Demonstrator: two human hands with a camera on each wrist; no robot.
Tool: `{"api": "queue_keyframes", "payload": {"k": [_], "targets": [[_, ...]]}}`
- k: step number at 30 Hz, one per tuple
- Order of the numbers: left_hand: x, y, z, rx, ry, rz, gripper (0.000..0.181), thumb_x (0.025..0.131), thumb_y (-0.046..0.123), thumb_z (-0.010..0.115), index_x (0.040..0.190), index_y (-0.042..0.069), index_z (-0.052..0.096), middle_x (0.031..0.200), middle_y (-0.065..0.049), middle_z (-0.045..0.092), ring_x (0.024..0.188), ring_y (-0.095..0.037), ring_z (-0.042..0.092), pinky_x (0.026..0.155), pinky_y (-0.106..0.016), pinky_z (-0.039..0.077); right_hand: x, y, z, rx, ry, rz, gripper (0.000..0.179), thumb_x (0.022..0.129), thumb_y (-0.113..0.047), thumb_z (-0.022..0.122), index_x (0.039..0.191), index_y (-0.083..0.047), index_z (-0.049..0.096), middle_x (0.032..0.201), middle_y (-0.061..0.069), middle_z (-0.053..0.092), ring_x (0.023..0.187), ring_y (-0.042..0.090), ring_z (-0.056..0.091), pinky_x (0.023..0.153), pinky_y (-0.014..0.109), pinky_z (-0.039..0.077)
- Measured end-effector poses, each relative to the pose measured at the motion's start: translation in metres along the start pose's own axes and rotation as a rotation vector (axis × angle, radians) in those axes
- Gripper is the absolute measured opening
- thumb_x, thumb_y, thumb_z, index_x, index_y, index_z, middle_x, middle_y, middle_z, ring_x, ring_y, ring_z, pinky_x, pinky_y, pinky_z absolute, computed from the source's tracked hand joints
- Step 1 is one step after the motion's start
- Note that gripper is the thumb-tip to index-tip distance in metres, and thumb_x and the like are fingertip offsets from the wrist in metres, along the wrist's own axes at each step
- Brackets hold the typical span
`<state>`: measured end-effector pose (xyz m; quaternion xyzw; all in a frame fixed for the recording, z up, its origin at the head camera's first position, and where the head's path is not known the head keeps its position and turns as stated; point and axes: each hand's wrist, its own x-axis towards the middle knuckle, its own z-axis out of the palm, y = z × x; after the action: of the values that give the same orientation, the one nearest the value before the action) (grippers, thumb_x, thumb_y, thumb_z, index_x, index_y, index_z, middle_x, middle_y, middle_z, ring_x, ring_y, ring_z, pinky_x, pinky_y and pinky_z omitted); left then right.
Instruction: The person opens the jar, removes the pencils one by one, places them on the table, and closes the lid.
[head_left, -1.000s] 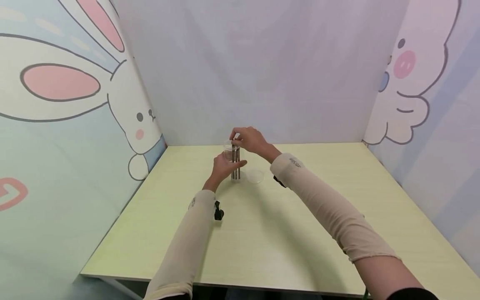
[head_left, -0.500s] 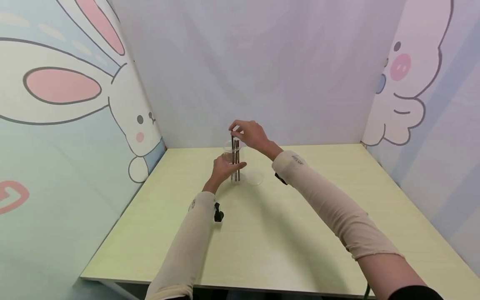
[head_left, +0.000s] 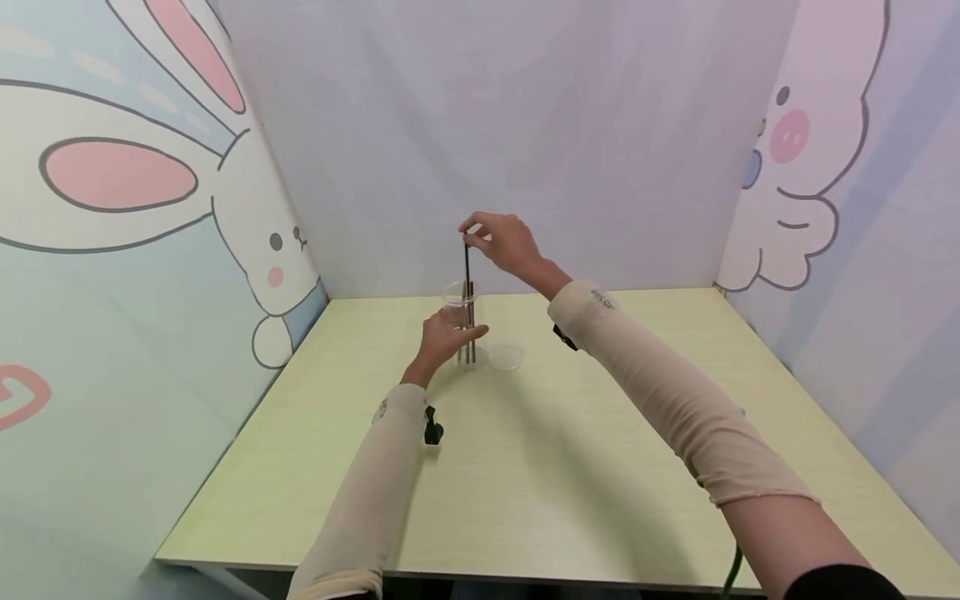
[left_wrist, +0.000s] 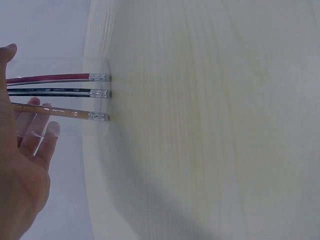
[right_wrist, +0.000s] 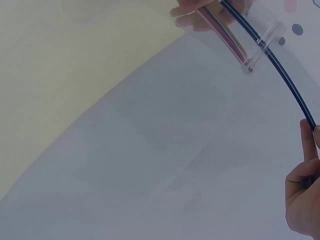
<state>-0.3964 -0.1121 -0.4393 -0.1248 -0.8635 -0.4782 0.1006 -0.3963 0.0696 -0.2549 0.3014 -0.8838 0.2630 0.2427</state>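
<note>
My left hand (head_left: 444,337) grips a clear plastic jar (head_left: 456,292) at the table's far middle, keeping it upright. Through its wall in the left wrist view show a red pencil (left_wrist: 55,78), a dark pencil (left_wrist: 60,93) and an orange-yellow pencil (left_wrist: 60,111), their silver ends at the jar's bottom. Above the jar's mouth my right hand (head_left: 506,242) pinches the top of a dark pencil, which stands well above the rim. In the right wrist view that dark pencil (right_wrist: 286,77) runs from the fingertips down into the jar, while the red and yellow ones stay inside.
A clear round lid (head_left: 506,357) lies on the pale wooden table (head_left: 510,483), just right of the jar. Behind stands a plain light backdrop (head_left: 525,150). Side panels with cartoon animals (head_left: 255,225) flank the table.
My right hand has risen from the jar's rim, drawing the dark pencil upward out of the jar. My left hand stays on the jar.
</note>
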Motion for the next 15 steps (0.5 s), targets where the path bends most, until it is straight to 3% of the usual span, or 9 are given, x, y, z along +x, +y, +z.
{"api": "queue_keyframes", "payload": {"k": [15], "targets": [[-0.003, 0.002, -0.001, -0.005, -0.013, -0.036, 0.084, 0.064, 0.066, 0.078, 0.125, 0.011, 0.058, 0.113, -0.004, 0.065, 0.100, -0.023, 0.063, 0.085, -0.042, 0.052, 0.018, -0.005, -0.037, -0.019, 0.097, 0.014, 0.022, 0.096, -0.032, 0.059, 0.116, -0.025, 0.066, 0.108, -0.001, 0.071, 0.056, 0.013, 0.057, 0.049, 0.029, 0.034]]}}
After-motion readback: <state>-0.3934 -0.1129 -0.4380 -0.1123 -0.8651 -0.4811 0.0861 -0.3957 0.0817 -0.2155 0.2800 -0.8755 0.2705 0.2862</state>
